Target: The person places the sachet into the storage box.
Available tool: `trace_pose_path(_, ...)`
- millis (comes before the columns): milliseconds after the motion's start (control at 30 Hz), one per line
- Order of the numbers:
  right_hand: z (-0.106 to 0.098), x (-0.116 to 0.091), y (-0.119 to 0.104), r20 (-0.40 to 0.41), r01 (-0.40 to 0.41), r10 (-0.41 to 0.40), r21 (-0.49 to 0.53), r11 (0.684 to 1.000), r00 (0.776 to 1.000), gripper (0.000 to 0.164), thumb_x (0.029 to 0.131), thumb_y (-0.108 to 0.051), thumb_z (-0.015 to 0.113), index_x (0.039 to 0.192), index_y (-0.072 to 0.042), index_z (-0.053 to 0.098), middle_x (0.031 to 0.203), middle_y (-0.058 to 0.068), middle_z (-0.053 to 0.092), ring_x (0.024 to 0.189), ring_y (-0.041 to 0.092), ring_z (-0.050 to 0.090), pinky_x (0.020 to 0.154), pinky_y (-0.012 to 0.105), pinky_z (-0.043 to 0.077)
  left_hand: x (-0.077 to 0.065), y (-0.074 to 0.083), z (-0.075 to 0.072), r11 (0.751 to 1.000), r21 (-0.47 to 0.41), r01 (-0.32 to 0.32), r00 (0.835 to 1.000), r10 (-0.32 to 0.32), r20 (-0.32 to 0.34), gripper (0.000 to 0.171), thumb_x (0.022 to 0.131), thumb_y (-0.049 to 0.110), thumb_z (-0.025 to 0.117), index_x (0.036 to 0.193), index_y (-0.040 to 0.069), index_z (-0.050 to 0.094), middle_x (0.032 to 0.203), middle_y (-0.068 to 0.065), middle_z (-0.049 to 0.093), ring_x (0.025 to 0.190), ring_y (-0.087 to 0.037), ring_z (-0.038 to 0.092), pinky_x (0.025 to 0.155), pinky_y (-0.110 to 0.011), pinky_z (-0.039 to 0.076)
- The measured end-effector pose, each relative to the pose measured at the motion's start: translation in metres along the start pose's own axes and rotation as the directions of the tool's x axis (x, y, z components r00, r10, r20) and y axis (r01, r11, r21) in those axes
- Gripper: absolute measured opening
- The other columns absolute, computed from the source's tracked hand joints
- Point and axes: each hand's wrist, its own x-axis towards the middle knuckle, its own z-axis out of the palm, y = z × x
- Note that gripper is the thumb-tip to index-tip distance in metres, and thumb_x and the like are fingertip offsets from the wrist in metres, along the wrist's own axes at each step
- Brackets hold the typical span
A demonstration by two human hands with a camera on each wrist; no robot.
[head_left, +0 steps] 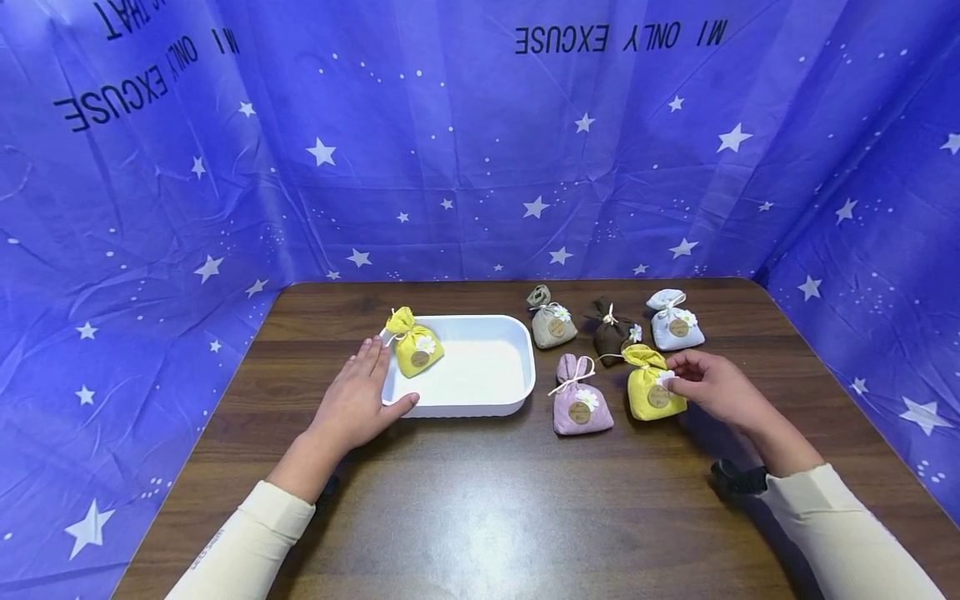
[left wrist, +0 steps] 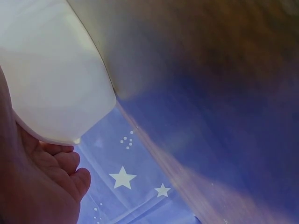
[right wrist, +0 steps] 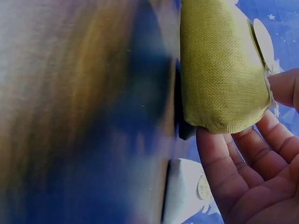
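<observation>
- Plainly, my right hand (head_left: 708, 385) is the loaded one: fingers and thumb pinch the yellow pouch (head_left: 647, 387) at its right side, thumb on the front by the daisy (head_left: 665, 378).
- Pouch location: right half of the bench (head_left: 480, 492), just right of the lilac pouch (head_left: 581, 400). Whether its base touches the wood or hangs a little above, I cannot tell.
- Long axis: tied neck away from me and tipped slightly left, broad base toward me. My fingers come at it crosswise from the right, so the neck is free of them.
- Key relation, as I judge it: the white tray (head_left: 483, 371) lies to the left, on the opposite side of the pouch from my right fingers, and the lilac pouch sits between. A straight line leftward would run over the lilac one.
- My left hand (head_left: 358, 404) is the nearer to the tray: fingers straight and side by side along its left end, thumb spread to the near corner, no pouch held. Another yellow pouch (head_left: 416, 348) sits inside at that end, just beside these fingers.
- My right hand is the nearer to the loose pouches. Beyond its catch: brown pouch (head_left: 613, 337) close past the neck, white pouch (head_left: 677, 327) behind, beige pouch (head_left: 553, 325) toward the tray.
</observation>
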Motion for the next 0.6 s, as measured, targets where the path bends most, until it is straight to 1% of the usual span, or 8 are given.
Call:
trace_pose_path(300,-0.004,0.007,-0.005,-0.003,-0.006,0.006,0.028,1.0,1.0,0.028,0.09,-0.004,0.07,0.112,0.012,0.061,0.1,0.018,0.068,0.083,0.0,0.058,0.066,0.017,0.051,0.0,0.001,0.0,1.0,0.006,-0.002,1.0,0.002,-0.003,0.102,0.093,0.07,0.045,0.152,-0.011,0.023,0.161,-0.027,0.016,0.149,-0.038,0.013,0.119,-0.052,0.017)
trace_pose_path(500,-0.003,0.01,-0.01,-0.019,0.02,-0.02,0.037,0.999,1.0,0.023,0.09,-0.004,0.069,0.109,0.009,0.062,0.096,0.015,0.068,0.082,0.001,0.059,0.066,0.016,0.051,0.0,0.0,0.0,1.0,0.0,0.002,1.0,-0.002,-0.001,0.103,0.093,0.07,0.045,0.152,-0.011,0.023,0.161,-0.027,0.016,0.149,-0.038,0.012,0.119,-0.052,0.017)
trace_pose_path(600,-0.002,0.011,-0.011,-0.025,0.032,-0.031,0.044,0.999,0.999,0.023,0.09,-0.003,0.069,0.109,0.009,0.062,0.096,0.015,0.068,0.082,0.0,0.059,0.067,0.015,0.05,0.0,0.001,0.0,1.0,-0.002,0.006,1.0,-0.006,-0.001,0.103,0.093,0.07,0.045,0.152,-0.01,0.023,0.161,-0.027,0.016,0.149,-0.038,0.012,0.119,-0.052,0.017)
